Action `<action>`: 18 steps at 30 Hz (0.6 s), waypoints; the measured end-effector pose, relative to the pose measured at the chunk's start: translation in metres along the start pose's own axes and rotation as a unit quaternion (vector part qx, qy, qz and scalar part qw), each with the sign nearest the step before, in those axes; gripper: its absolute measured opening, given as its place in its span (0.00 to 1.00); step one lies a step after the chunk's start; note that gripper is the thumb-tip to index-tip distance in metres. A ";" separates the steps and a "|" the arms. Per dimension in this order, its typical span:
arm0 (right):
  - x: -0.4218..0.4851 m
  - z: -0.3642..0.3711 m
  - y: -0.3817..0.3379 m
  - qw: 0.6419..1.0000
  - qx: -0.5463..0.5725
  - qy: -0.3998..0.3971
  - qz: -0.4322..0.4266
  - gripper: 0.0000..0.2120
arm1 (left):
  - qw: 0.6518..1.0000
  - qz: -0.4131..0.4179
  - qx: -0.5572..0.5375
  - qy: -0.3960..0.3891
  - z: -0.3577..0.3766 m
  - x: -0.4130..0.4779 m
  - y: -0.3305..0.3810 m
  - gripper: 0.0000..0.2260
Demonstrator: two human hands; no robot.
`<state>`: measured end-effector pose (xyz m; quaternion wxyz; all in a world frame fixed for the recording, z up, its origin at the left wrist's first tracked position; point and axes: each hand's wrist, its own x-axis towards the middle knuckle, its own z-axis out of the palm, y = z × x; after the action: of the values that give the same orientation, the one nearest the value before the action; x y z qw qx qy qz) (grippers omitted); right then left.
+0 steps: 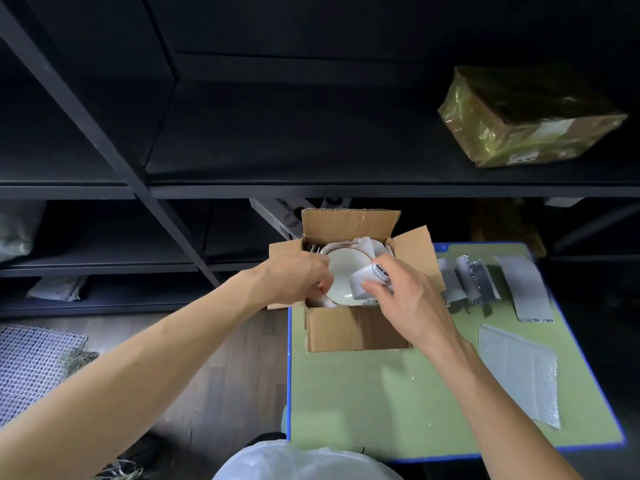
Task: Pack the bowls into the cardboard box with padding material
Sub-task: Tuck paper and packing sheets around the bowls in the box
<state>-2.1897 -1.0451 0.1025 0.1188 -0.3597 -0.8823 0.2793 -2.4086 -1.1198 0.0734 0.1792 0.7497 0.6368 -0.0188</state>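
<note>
An open cardboard box point(349, 332) stands at the far left corner of a small green table point(388, 403). Inside it lies a white bowl point(344, 271) with white wrapping around its far side. My left hand point(298, 277) reaches into the box at the bowl's left rim, fingers curled on a bit of white padding there. My right hand point(405, 296) holds a rolled piece of grey padding point(369, 280) over the bowl's right side.
Several grey padding strips point(526, 285) and a bubble-wrap sheet point(519, 372) lie on the table's right part. Dark shelving point(242, 150) rises behind, with a taped brown parcel point(526, 116) on it. A mesh mat point(31, 368) lies on the floor at left.
</note>
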 end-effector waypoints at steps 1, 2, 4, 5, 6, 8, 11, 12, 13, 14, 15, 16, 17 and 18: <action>0.000 0.000 0.000 1.000 0.005 -0.002 -0.001 0.08 | 1.000 0.007 0.002 0.011 0.003 0.002 -0.001 0.06; -0.001 0.000 -0.001 1.000 0.012 -0.005 -0.005 0.07 | 1.000 0.014 0.000 0.024 0.005 0.003 -0.002 0.06; -0.002 0.001 -0.006 0.999 0.021 -0.022 -0.022 0.03 | 0.998 0.030 -0.004 0.052 0.008 0.005 -0.006 0.04; -0.002 0.003 -0.009 0.999 0.022 -0.031 -0.032 0.02 | 0.998 0.036 -0.006 0.057 0.008 0.006 -0.008 0.04; -0.003 0.005 -0.013 0.998 0.023 -0.038 -0.043 0.03 | 0.998 0.041 -0.006 0.050 0.007 0.007 -0.010 0.04; -0.002 0.013 -0.018 0.997 0.021 -0.049 -0.059 0.03 | 0.999 0.044 -0.006 0.020 0.000 0.008 -0.014 0.02; 0.001 0.025 -0.021 0.996 -0.015 -0.061 -0.066 0.03 | 0.999 0.036 -0.002 -0.036 -0.012 0.009 -0.018 0.04; 0.002 0.027 -0.021 0.995 -0.030 -0.062 -0.069 0.04 | 0.999 0.034 0.000 -0.041 -0.013 0.010 -0.018 0.04; 0.003 0.028 -0.022 0.995 -0.041 -0.058 -0.075 0.04 | 0.999 0.034 0.002 -0.040 -0.012 0.010 -0.018 0.04; 0.005 0.028 -0.024 0.994 -0.048 -0.054 -0.084 0.04 | 0.999 0.034 0.001 -0.034 -0.009 0.011 -0.019 0.04; 0.006 0.029 -0.027 0.993 -0.054 -0.050 -0.095 0.04 | 0.999 0.039 -0.004 -0.018 -0.006 0.012 -0.020 0.05; 0.008 0.030 -0.029 0.991 -0.060 -0.048 -0.105 0.04 | 0.999 0.043 -0.010 -0.001 -0.002 0.012 -0.020 0.06; 0.009 0.032 -0.032 0.990 -0.070 -0.047 -0.114 0.05 | 0.999 0.046 -0.018 0.018 0.002 0.013 -0.023 0.06; 0.011 0.035 -0.034 0.988 -0.083 -0.047 -0.122 0.05 | 0.998 0.045 -0.028 0.029 0.004 0.013 -0.024 0.06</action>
<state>-2.2308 -1.0716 0.0936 0.0800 -0.2447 -0.9442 0.2056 -2.4282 -1.1057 0.0610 0.1823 0.7724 0.6077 0.0287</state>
